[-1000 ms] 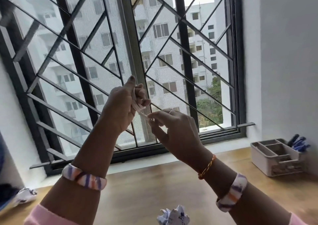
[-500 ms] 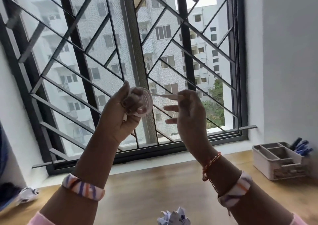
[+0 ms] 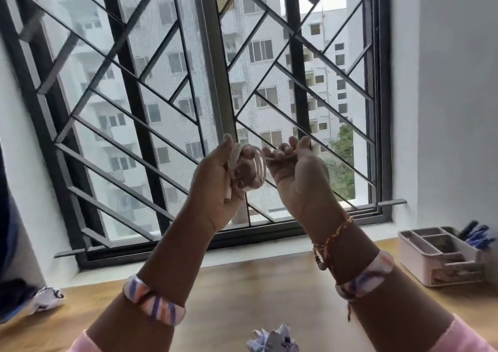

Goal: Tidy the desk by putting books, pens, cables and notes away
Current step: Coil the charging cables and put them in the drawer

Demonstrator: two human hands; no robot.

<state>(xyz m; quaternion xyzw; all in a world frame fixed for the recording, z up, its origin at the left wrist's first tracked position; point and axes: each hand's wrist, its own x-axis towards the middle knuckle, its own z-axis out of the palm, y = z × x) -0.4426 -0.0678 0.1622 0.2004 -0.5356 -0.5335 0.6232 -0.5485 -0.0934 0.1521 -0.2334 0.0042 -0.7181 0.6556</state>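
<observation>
cable [image 3: 249,167] coiled further, hands [image 3: 215,187] closer

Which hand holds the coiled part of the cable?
The left hand: the white cable is looped in a coil around its fingers. The right hand only pinches the loose end leading off that coil.

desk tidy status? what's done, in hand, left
Looks done: pens stand in the organizer at right. In hand: a white cable coiled round the left hand, its free end pinched by the right hand. Left: stow the coil; crumpled paper lies on the desk.
</observation>
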